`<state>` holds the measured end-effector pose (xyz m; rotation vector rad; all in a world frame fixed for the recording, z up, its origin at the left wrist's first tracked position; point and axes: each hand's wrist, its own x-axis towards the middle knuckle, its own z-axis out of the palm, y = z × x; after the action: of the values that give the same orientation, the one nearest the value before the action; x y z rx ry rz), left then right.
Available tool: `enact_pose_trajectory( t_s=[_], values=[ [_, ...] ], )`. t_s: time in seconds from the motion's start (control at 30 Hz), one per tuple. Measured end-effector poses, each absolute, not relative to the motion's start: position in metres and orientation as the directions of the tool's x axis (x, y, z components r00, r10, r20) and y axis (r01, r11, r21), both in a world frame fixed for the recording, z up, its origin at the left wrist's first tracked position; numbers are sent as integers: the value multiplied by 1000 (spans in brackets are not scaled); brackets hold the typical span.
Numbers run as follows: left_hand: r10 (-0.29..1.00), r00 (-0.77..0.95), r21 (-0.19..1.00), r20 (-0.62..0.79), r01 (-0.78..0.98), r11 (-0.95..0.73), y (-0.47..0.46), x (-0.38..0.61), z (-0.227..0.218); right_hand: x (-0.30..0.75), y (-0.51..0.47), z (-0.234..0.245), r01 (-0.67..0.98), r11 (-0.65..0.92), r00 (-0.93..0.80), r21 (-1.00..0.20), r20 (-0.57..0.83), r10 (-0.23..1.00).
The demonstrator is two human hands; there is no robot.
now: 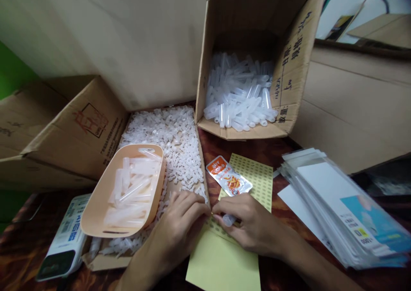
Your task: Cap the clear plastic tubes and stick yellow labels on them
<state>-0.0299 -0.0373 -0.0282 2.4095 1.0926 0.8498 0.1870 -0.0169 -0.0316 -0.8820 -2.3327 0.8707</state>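
My right hand (248,222) is closed around a translucent plastic tube (228,220), one end showing between its fingers. Beside it, my left hand (181,218) has its fingers bent and drawn together; whatever they hold is hidden. The fingertips of both hands almost meet over a yellow sheet with rows of small dark oval stickers (257,175). Beneath my wrists lies a plain yellow sheet part (224,261). Just beyond my right hand, a red and silver snack packet (228,176) rests on the sticker sheet.
A cardboard box (295,68) full of tubes lies tipped behind. Small white plastic pieces (170,132) fill a shallow carton under a peach basket (93,214) of tubes. A white boxy device (62,239), another carton (80,124) and stacked plastic-sleeved cards (340,205) flank the hands.
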Motion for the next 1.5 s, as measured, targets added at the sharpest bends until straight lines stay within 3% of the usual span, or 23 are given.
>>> enact_pose_trajectory(
  t_s=[0.5, 0.8, 1.0, 1.5],
  values=[
    [760, 583, 525, 289, 567, -635, -38, -32, -33, 186, -19, -26, 410, 526, -683, -745, 132, 719],
    [861, 451, 765, 235, 461, -450, -38, -34, -24, 181, -17, -20, 452, 290, -544, -844, -3, 839],
    [883, 438, 871, 170, 353, -342, -42, -30, -18, 174, -19, -29, 397, 343, -570, -851, 64, 819],
    [913, 389, 953, 121, 211, -216, -42, -21, -32, 165, -24, -39, 387, 377, -570, -841, 103, 815]
  ],
)
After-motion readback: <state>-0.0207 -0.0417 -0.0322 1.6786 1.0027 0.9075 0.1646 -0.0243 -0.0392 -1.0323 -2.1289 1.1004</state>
